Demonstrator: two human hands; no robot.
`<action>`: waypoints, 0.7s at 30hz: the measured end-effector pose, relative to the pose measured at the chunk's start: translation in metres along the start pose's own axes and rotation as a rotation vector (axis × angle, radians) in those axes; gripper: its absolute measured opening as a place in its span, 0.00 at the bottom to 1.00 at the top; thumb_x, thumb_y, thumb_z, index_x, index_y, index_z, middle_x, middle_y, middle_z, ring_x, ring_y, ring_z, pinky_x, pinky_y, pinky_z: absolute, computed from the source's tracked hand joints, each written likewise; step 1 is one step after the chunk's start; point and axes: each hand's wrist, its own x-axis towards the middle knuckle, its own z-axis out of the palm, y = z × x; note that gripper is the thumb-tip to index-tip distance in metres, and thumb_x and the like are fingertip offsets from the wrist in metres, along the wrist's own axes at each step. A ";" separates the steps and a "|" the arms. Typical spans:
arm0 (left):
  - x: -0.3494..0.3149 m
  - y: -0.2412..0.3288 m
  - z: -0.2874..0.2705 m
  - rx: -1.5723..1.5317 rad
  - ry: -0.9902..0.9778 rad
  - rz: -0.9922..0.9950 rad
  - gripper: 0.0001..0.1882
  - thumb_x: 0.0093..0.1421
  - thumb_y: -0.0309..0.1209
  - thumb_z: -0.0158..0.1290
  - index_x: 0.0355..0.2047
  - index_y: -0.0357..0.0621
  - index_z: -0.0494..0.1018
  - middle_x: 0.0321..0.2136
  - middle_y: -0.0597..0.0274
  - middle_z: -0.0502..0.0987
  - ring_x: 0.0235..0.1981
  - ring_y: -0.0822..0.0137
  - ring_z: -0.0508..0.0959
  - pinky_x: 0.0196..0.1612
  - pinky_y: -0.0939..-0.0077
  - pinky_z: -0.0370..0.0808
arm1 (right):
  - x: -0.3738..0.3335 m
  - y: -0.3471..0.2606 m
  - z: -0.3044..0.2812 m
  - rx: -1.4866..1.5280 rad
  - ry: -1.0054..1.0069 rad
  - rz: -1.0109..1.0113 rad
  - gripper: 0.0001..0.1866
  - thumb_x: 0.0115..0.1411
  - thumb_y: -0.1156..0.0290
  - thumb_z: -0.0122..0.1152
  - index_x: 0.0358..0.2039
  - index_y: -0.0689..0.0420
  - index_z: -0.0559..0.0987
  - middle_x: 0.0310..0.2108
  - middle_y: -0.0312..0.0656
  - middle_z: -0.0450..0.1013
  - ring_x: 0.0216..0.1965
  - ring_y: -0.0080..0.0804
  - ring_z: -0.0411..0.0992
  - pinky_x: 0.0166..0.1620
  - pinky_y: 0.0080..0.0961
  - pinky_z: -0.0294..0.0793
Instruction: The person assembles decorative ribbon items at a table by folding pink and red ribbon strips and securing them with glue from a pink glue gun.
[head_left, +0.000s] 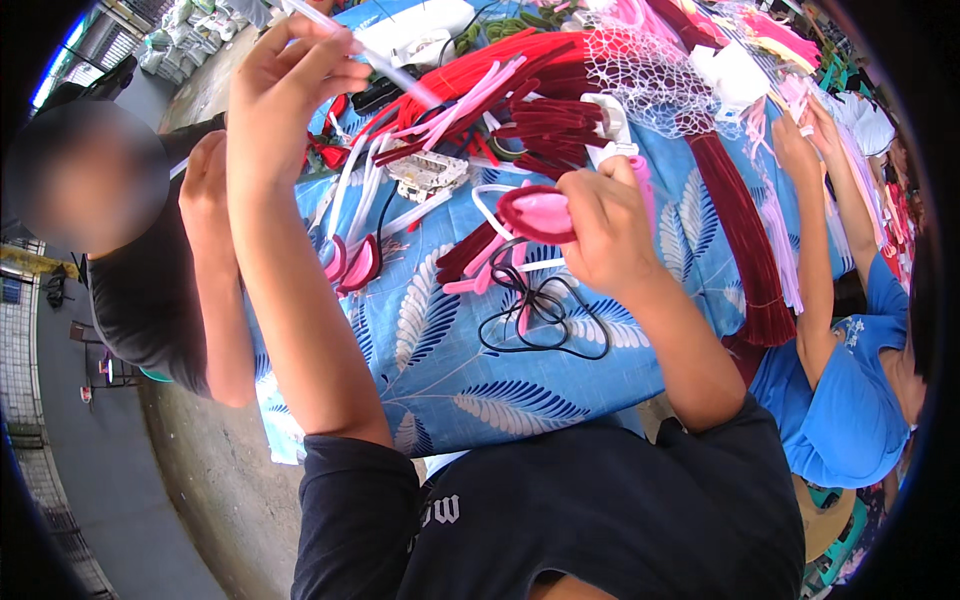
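Raised at the upper left, my left hand (290,90) pinches a pale, translucent-looking stick (395,72), blurred along its length. My right hand (612,225), over the middle of the table, grips a petal-shaped piece (540,214) with a pink centre and dark red fuzzy rim. Similar pink and dark red petal pieces (352,264) lie to its left. Just beyond my right hand is a white plastic tool (612,128), partly hidden. Below the petal, a looped black cord (530,300) lies near pink and dark red pipe cleaners (470,255).
A blue leaf-patterned cloth (430,340) covers the table. Red pipe cleaners (470,75), a long dark red bundle (735,220) and white netting (650,80) lie across it. One person in black (150,290) sits at left; another in blue (850,400) works at right.
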 end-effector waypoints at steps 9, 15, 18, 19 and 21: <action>-0.013 0.003 0.063 -0.094 -0.111 0.024 0.10 0.59 0.23 0.52 0.39 0.27 0.72 0.32 0.48 0.79 0.31 0.63 0.81 0.37 0.73 0.80 | 0.000 -0.009 0.003 0.040 0.015 -0.067 0.18 0.32 0.78 0.61 0.28 0.59 0.69 0.18 0.38 0.64 0.23 0.35 0.67 0.34 0.33 0.59; -0.029 -0.002 0.108 -0.103 -0.296 -0.034 0.07 0.59 0.22 0.53 0.37 0.31 0.71 0.28 0.53 0.78 0.28 0.67 0.80 0.34 0.75 0.80 | -0.001 -0.015 0.009 0.069 0.063 -0.097 0.15 0.33 0.79 0.60 0.26 0.58 0.69 0.17 0.39 0.67 0.22 0.35 0.69 0.34 0.32 0.60; -0.028 -0.001 0.107 -0.124 -0.314 -0.052 0.07 0.60 0.22 0.53 0.36 0.32 0.69 0.28 0.53 0.77 0.28 0.67 0.80 0.34 0.76 0.79 | 0.000 -0.016 0.007 0.092 0.084 -0.100 0.14 0.34 0.80 0.59 0.26 0.58 0.69 0.16 0.40 0.68 0.21 0.36 0.70 0.34 0.31 0.60; -0.028 0.001 0.107 -0.113 -0.315 -0.051 0.07 0.60 0.22 0.53 0.36 0.32 0.69 0.28 0.53 0.77 0.28 0.67 0.80 0.34 0.76 0.79 | 0.000 -0.016 0.007 0.102 0.091 -0.101 0.14 0.34 0.80 0.59 0.26 0.58 0.69 0.16 0.39 0.68 0.21 0.36 0.70 0.34 0.31 0.60; -0.030 0.005 0.109 -0.090 -0.316 -0.048 0.07 0.60 0.22 0.53 0.36 0.32 0.69 0.28 0.53 0.77 0.28 0.67 0.80 0.34 0.76 0.79 | -0.002 -0.014 0.010 0.104 0.111 -0.098 0.14 0.34 0.80 0.59 0.26 0.58 0.70 0.16 0.39 0.67 0.21 0.35 0.69 0.33 0.30 0.59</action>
